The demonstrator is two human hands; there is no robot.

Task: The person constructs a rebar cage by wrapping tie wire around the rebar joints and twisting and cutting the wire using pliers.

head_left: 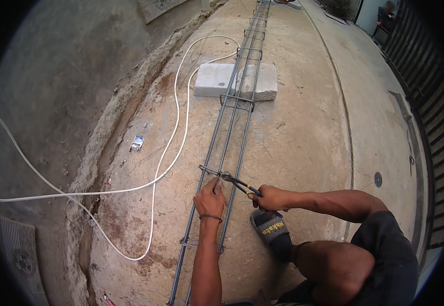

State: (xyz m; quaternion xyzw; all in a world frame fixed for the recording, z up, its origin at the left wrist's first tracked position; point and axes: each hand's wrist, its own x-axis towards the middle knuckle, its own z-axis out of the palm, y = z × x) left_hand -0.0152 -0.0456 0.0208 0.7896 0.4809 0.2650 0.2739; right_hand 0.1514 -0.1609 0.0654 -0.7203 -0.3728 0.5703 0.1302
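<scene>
A long cage of steel rebar [224, 137] runs from near my body to the far end, with square stirrups [209, 170] across its bars. My right hand [273, 198] grips pincers [240, 184] by their yellow-and-dark handles. Their jaws meet the cage where a stirrup crosses a bar. Just on the near side of that crossing, my left hand [210, 198] lies over the left bar with its fingers pinched together. Whatever sits between those fingertips is too small to make out.
Pale blocks [216, 79] prop the cage farther off. A white hose [186, 117] loops on the left, by a small packet [137, 143]. My sandalled foot [270, 227] stands right of the cage. A dark barred gate [425, 97] lines the right; a person [386, 20] is beyond.
</scene>
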